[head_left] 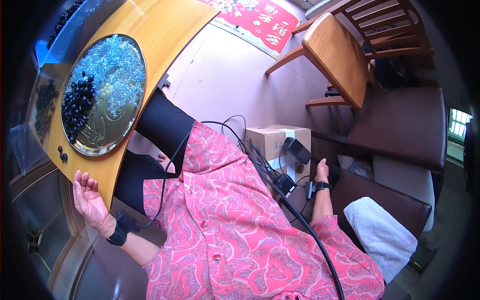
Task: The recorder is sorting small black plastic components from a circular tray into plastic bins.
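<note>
A person in a pink patterned shirt (210, 225) sits by a wooden worktop (167, 30), where a round gold tray (100, 132) carries black beads (78, 107) heaped on its left side and glittering clear pieces (120, 62) spread across its upper part, with engraved metal bare at the lower right. A few loose beads (62, 155) lie on the worktop just beside the tray's lower rim. The left hand (91, 200) hovers near the worktop's lower edge, close to those loose beads, its palm turned up, its grip wide and empty, the fingers slightly curled. The right hand (322, 172) hangs down at the other side, well apart from the tray, near a taped cardboard box (265, 137); whether its grip is wide or narrow cannot be told. Dark bands circle both wrists, and a thick black cable (320, 247) runs over the shirt. At right, a white towel (377, 235) drapes over a brown padded seat (360, 195), while a wooden chair (335, 52) stands beyond, near a red mat (262, 25) on the pale floor (220, 75).
</note>
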Action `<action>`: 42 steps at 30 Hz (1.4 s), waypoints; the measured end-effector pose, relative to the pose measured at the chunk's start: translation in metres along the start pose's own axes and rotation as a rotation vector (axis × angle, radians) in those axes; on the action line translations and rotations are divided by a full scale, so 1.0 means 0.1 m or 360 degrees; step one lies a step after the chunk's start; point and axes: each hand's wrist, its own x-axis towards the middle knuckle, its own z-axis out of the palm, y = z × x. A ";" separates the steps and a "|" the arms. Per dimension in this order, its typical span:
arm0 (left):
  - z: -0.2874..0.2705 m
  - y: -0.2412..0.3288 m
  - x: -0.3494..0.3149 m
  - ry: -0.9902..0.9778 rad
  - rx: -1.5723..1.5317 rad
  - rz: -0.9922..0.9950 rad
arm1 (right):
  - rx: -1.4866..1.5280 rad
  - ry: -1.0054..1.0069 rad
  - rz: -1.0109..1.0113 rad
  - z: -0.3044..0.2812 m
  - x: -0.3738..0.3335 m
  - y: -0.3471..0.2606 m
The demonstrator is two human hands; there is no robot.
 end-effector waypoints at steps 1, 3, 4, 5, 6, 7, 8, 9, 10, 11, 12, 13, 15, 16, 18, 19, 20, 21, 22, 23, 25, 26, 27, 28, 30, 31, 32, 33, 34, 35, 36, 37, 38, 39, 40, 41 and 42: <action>0.07 -0.03 0.03 -0.0013 -0.0007 -0.0018 | 0.0173 -0.0112 0.0194 -0.02 0.08 0.14; 0.10 0.13 -0.14 0.0056 0.0025 0.0036 | 0.0307 -0.0286 0.0330 -0.07 -0.07 0.06; 0.13 0.07 -0.08 0.0042 0.0036 0.0039 | 0.0406 -0.0293 0.0271 -0.04 -0.02 0.24; 0.15 0.02 -0.01 0.0021 0.0032 0.0033 | 0.0504 -0.0299 0.0210 -0.01 0.06 0.42; 0.14 0.03 -0.03 0.0029 0.0033 0.0038 | 0.0498 -0.0308 0.0204 -0.05 0.06 0.45; 0.14 0.05 -0.05 0.0037 0.0033 0.0043 | 0.0461 -0.0448 0.0279 -0.10 0.08 0.47; 0.13 0.06 -0.07 0.0046 0.0036 0.0048 | 0.0423 -0.0587 0.0354 -0.13 0.11 0.48; 0.12 0.05 -0.08 0.0053 0.0046 0.0052 | 0.0607 -0.0689 0.0492 -0.22 -0.17 0.32; 0.11 0.05 -0.10 0.0059 0.0055 0.0056 | 0.0603 -0.0697 0.0482 -0.18 -0.11 0.35; 0.11 0.04 -0.11 0.0068 0.0055 0.0065 | 0.0627 -0.0789 0.0518 -0.11 0.00 0.44; 0.11 0.03 -0.11 0.0057 0.0053 0.0050 | 0.0654 -0.0879 0.0553 -0.08 0.00 0.46; 0.11 0.01 -0.10 0.0045 0.0050 0.0034 | 0.0680 -0.0969 0.0590 -0.06 0.00 0.47; 0.09 -0.02 -0.10 0.0045 0.0052 0.0026 | 0.0697 -0.0933 0.0523 -0.04 0.03 0.50; 0.09 0.01 -0.14 0.0050 0.0056 0.0017 | 0.0708 -0.0899 0.0456 -0.15 -0.21 0.30; 0.03 0.05 -0.24 0.0093 0.0056 0.0027 | 0.0616 -0.0927 0.0450 -0.13 -0.13 0.20; 0.07 -0.01 -0.14 0.0043 0.0052 0.0002 | 0.0760 -0.1025 0.0387 -0.10 0.02 0.39; 0.12 -0.08 -0.05 0.0002 0.0048 -0.0018 | 0.0901 -0.1117 0.0321 -0.05 0.17 0.61; 0.13 -0.09 -0.06 0.0000 0.0054 -0.0024 | 0.0899 -0.1122 0.0321 -0.03 0.17 0.57; 0.13 -0.09 -0.07 0.0001 0.0059 -0.0030 | 0.0864 -0.1151 0.0245 -0.05 0.06 0.44; 0.12 -0.09 -0.08 0.0006 0.0061 -0.0028 | 0.0829 -0.1179 0.0168 -0.08 -0.05 0.30; 0.10 -0.10 -0.09 0.0008 0.0069 -0.0043 | 0.0753 -0.1112 0.0171 -0.12 -0.22 0.05; 0.11 -0.10 -0.08 0.0007 0.0065 -0.0047 | 0.0682 -0.1039 0.0179 -0.16 -0.29 -0.05; 0.10 -0.09 -0.11 0.0023 0.0062 -0.0039 | 0.0663 -0.1076 0.0149 -0.18 -0.34 -0.15; 0.10 -0.08 -0.14 0.0041 0.0060 -0.0029 | 0.0652 -0.1083 0.0142 -0.17 -0.35 -0.23; 0.09 -0.06 -0.15 0.0057 0.0064 -0.0030 | 0.0690 -0.1126 0.0044 -0.15 -0.36 -0.34; 0.09 -0.06 -0.16 0.0068 0.0069 -0.0032 | 0.0654 -0.1137 0.0000 -0.15 -0.39 -0.42; 0.10 -0.05 -0.18 0.0073 0.0069 -0.0029 | 0.0651 -0.1140 -0.0003 -0.12 -0.36 -0.48; 0.11 -0.05 -0.18 0.0107 0.0067 -0.0020 | 0.0674 -0.1254 -0.0035 -0.10 -0.34 -0.55; 0.12 -0.05 -0.19 0.0142 0.0065 -0.0009 | 0.0695 -0.1369 -0.0068 -0.09 -0.32 -0.60; 0.11 -0.05 -0.19 0.0144 0.0061 -0.0004 | 0.0597 -0.1306 -0.0108 -0.08 -0.32 -0.64; 0.09 -0.05 -0.21 0.0170 0.0059 -0.0003 | 0.0593 -0.1313 -0.0119 -0.07 -0.36 -0.72; 0.07 -0.05 -0.23 0.0196 0.0057 -0.0001 | 0.0526 -0.1315 -0.0137 -0.07 -0.40 -0.81; 0.07 -0.05 -0.25 0.0205 0.0054 0.0008 | 0.0459 -0.1316 -0.0156 -0.07 -0.45 -0.89; 0.08 -0.06 -0.26 0.0202 0.0052 0.0015 | 0.0424 -0.1282 -0.0127 -0.06 -0.50 -0.96; 0.08 -0.07 -0.27 0.0198 0.0049 0.0021 | 0.0424 -0.1283 -0.0137 -0.04 -0.48 -1.00; 0.09 -0.08 -0.27 0.0200 0.0043 0.0027 | 0.0393 -0.1301 -0.0128 -0.02 -0.44 -1.02; 0.09 -0.07 -0.30 0.0223 0.0043 0.0020 | 0.0350 -0.1327 -0.0122 -0.02 -0.46 -1.07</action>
